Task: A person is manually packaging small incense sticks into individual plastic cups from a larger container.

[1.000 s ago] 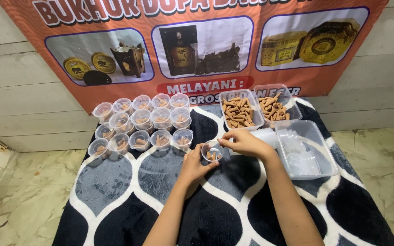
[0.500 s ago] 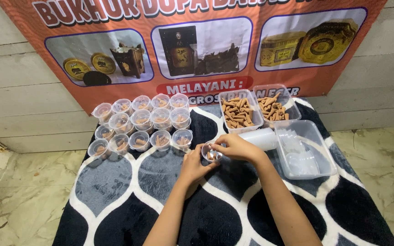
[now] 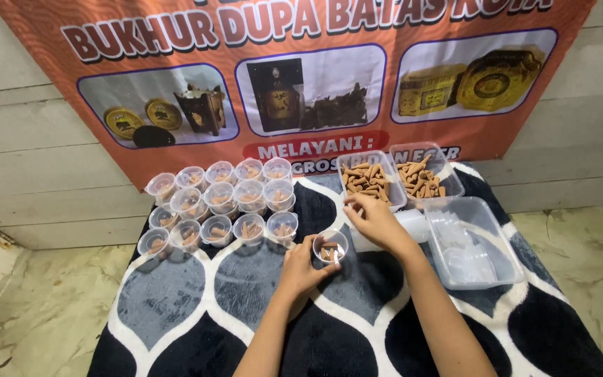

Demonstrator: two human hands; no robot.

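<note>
Holding small clear cup (image 3: pixel 330 246) above patterned rug (image 3: pixel 197 307) in curled left hand (image 3: pixel 300 264); right hand (image 3: pixel 373 218), fingers pinched, now lifted from cup toward incense cone tray (image 3: pixel 370 180)

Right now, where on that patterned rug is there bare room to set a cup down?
The near rug, left of the left hand, lies bare below the cluster of small clear filled cups. It is crowded by the two clear tubs of brown cones, the right hand and the lid tub.
</note>
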